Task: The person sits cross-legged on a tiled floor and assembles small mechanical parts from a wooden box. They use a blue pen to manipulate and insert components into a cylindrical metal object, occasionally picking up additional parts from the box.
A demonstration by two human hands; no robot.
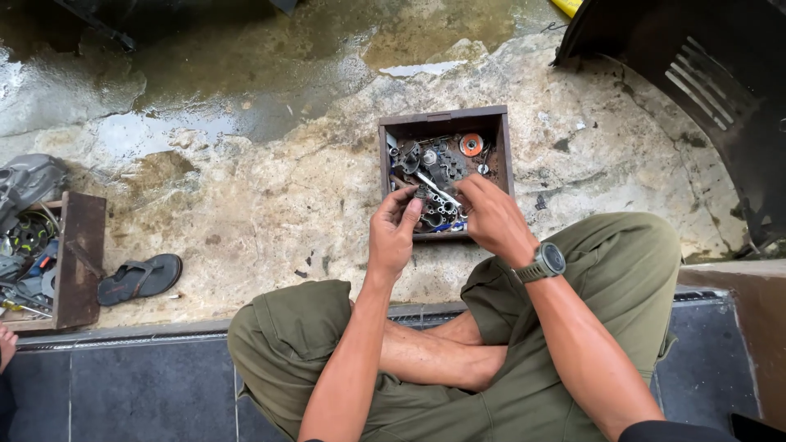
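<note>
Head view: the left hand (393,232) pinches a small dark metal part (421,195) over the square rusty-brown parts box (442,119) on wet concrete — right hand (490,217) digs in, fingers curled; whether it holds anything is hidden.

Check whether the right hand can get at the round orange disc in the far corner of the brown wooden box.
Probably yes: the right hand is already over the brown wooden box, and the round orange disc lies uncovered just beyond its fingers.

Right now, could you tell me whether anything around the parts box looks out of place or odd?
A single sandal lies alone on the stained concrete, and water pools on the ground beyond the wooden box. Both hands, left hand and right hand, sort its jumbled metal parts.
</note>
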